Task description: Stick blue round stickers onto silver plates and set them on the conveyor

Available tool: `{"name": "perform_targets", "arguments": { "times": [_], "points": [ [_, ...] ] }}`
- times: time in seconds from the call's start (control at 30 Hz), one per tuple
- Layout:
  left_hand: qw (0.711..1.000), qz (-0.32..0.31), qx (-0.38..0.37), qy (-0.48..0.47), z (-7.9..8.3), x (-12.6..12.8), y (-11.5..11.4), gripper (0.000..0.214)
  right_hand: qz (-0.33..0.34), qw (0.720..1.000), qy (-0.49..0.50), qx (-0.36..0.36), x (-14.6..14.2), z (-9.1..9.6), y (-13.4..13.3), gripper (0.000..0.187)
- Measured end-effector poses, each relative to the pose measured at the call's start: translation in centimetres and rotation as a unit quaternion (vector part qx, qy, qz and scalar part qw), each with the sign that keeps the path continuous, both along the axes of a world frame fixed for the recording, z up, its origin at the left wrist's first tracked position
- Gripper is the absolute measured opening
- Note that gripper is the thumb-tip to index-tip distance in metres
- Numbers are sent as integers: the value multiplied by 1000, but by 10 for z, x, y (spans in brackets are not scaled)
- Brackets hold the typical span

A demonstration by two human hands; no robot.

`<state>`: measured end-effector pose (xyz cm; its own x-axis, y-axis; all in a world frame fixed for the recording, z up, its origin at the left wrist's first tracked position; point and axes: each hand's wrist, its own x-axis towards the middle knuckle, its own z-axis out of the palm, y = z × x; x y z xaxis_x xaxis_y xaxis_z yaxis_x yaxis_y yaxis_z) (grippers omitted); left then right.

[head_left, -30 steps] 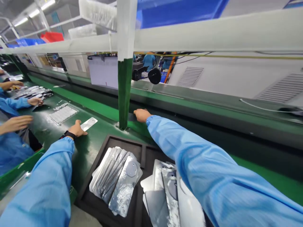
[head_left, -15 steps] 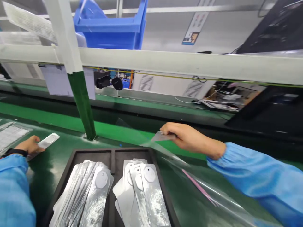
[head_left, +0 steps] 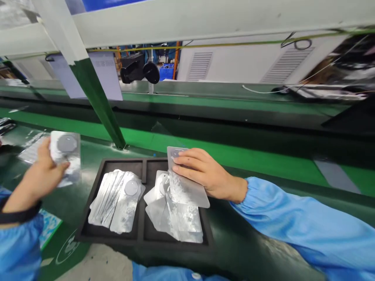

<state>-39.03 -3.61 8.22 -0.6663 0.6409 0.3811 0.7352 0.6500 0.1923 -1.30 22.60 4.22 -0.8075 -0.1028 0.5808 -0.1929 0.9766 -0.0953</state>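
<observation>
Right hand (head_left: 202, 173), fingers spread flat on the upper face of a thin silvery plate (head_left: 187, 191) and closed on it, thumb hidden beneath; the plate hangs tilted just above the right compartment of the black tray (head_left: 140, 237), its round embossed end pointing away from the person. Left hand (head_left: 38, 177), well to the left of the tray and raised off the tabletop (head_left: 240, 242), closed round a second plate (head_left: 66, 154), with the thumb on its near face and the round boss uppermost. Inside the tray, a fanned stack of like plates (head_left: 117, 203) fills the left compartment and a looser pile (head_left: 175, 220) lies in the right one, directly under the held plate. A green post (head_left: 99, 105) rises behind the tray's far left corner. Judged from its thinness and sheen, each plate is light and fairly stiff yet easily bent or dented, its glossy faces are slippery, and stacked pieces will slide over one another. The safest hold is probably a pinch across the long edges near mid-length, clear of the boss and with the faces little touched.
</observation>
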Motion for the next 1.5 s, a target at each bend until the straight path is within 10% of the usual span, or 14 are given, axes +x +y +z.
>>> {"name": "perform_targets", "arguments": {
  "times": [0.1,0.23,0.6,0.77,1.17,1.33,1.5],
  "points": [
    [990,-122,-41,-59,-11,91,2,79,5,1000,19,10,-5,-4,-11,32],
    [978,-126,-101,-135,-46,152,21,82,28,998,48,38,-24,-12,-36,31],
    [978,-135,-74,-139,-20,173,14,86,-107,994,10,9,-51,-31,-74,43],
    [976,-127,-103,-146,-38,183,21,81,-184,981,36,-50,-33,-23,-46,42],
    [954,-172,-133,-208,-76,221,64,56,-65,995,-64,33,42,-79,-39,35],
    [936,-170,-211,-223,-80,231,85,60,-12,983,-182,-2,49,-66,-39,48],
    [920,-178,-253,-241,-68,226,96,64,-144,954,-248,-82,15,-35,-11,55]
  ]
}}
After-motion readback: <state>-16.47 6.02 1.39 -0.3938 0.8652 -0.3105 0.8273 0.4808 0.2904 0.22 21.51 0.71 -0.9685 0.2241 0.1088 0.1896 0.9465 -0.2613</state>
